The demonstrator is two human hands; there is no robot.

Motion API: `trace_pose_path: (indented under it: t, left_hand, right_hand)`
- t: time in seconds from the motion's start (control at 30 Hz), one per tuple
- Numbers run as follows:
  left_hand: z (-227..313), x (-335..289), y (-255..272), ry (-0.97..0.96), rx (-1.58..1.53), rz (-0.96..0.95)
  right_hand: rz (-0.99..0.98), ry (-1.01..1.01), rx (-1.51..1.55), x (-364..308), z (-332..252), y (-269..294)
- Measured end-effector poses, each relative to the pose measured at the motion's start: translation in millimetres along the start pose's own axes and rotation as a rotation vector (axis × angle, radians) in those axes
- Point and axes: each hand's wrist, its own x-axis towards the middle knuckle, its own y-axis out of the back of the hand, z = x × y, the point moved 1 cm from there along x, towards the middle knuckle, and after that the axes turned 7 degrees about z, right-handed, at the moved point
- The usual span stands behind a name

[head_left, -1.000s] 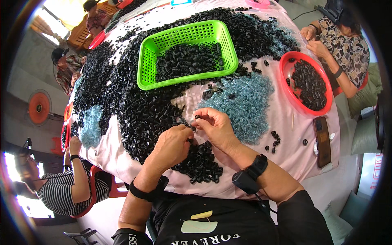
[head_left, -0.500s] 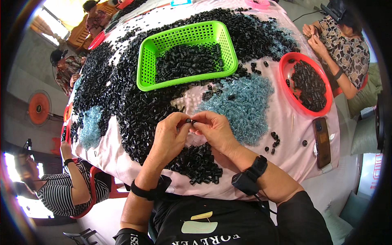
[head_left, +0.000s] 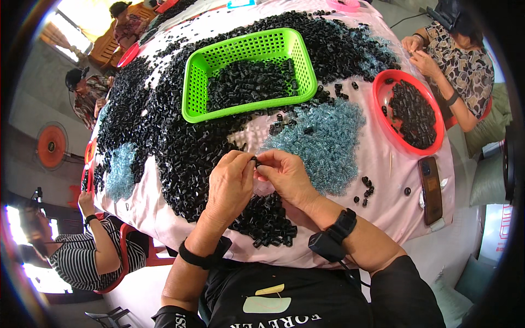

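Observation:
Over the near part of the pile, my left hand (head_left: 231, 183) and my right hand (head_left: 287, 174) meet fingertip to fingertip. Between them they pinch a small black plastic part (head_left: 256, 162), mostly covered by the fingers. Loose black plastic pieces (head_left: 186, 158) spread to the left of my hands, and a smaller heap (head_left: 265, 221) lies just below them. Right beyond my right hand is a mound of small translucent bluish pieces (head_left: 322, 147). A green perforated basket (head_left: 251, 109) with black parts in it stands farther back.
To the right sit a red oval basin (head_left: 437, 143) of black parts and a phone (head_left: 431, 191). Several stray black parts (head_left: 367, 188) lie on the pink cloth (head_left: 383, 218). Co-workers sit at the right (head_left: 465, 71) and along the left side (head_left: 90, 251). An orange fan (head_left: 52, 145) stands left.
Half a second ago the fingertips were slightly apart, with a black piece showing at each hand. Now they are closer together and the pieces meet.

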Motion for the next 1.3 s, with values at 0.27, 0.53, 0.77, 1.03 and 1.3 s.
trace_pose_path:
  t: [0.27,0.53,0.77,1.03,1.3]
  left_hand:
    - [0,-1,1,-0.071,0.064,0.006]
    - [5,-2,3,-0.147,0.137,-0.064]
    - [5,-2,4,-0.168,0.004,-0.1]
    - [4,-5,-3,-0.144,0.008,-0.12]
    - [-5,-6,-5,-0.128,0.03,-0.069]
  right_hand:
    - [0.0,-0.028,0.006,-2,-5,-1]
    - [0.04,-0.076,0.067,-2,-3,0]
    - [0.013,-0.079,0.042,0,0,3]
    - [0.035,-0.074,0.029,-1,-5,1]
    - [-0.009,-0.178,-0.057,-2,-6,4]
